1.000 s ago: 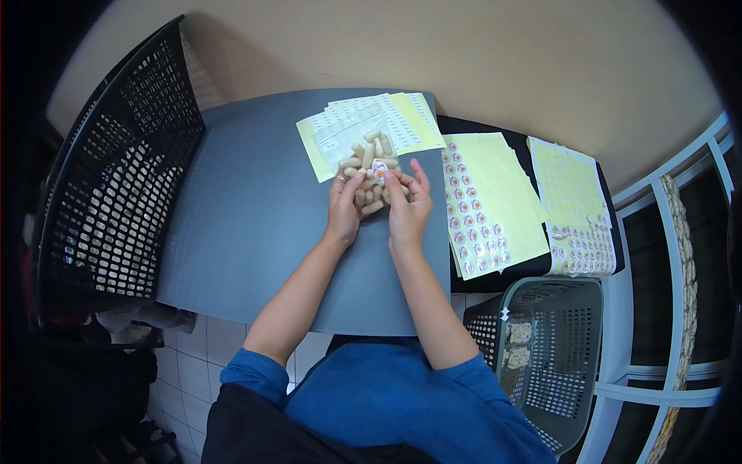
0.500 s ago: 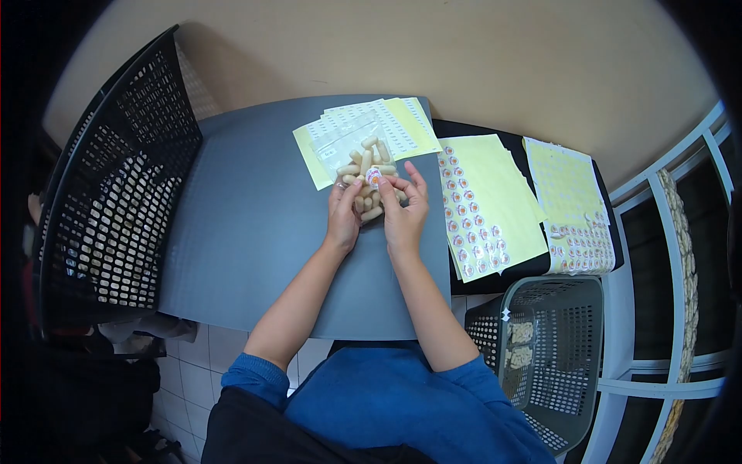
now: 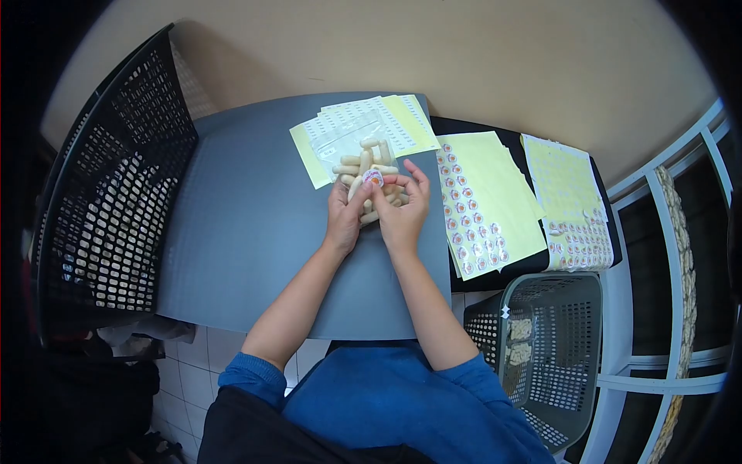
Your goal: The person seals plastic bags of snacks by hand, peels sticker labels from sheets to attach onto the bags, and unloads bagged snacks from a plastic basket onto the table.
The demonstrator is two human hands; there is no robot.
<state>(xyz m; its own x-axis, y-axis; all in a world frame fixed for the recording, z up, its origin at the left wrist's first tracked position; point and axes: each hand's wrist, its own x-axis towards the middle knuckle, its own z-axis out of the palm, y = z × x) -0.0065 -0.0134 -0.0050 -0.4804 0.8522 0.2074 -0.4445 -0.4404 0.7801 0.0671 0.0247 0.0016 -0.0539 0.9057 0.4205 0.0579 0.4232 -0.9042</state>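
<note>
Above the grey table I hold a clear zip bag (image 3: 340, 141) filled with pale, finger-shaped pieces (image 3: 366, 158). A round white sticker (image 3: 372, 179) with an orange and purple print lies on the front of the bag. My left hand (image 3: 344, 213) is closed around the bag's lower left side, its thumb at the sticker's lower edge. On the other side, my right hand (image 3: 403, 209) grips the bag, thumb close to the sticker and index finger bent over it. The fingers behind the bag are hidden.
Label sheets (image 3: 410, 124) lie under and behind the bag. To the right are yellow sheets (image 3: 495, 185) with round stickers and another sticker sheet (image 3: 580, 243). A dark perforated basket (image 3: 116, 185) stands at left; a grey-green basket (image 3: 560, 356) holding filled bags sits lower right.
My left thumb has moved right to the sticker's lower edge, meeting my right thumb there. The bag stays in nearly the same place.
</note>
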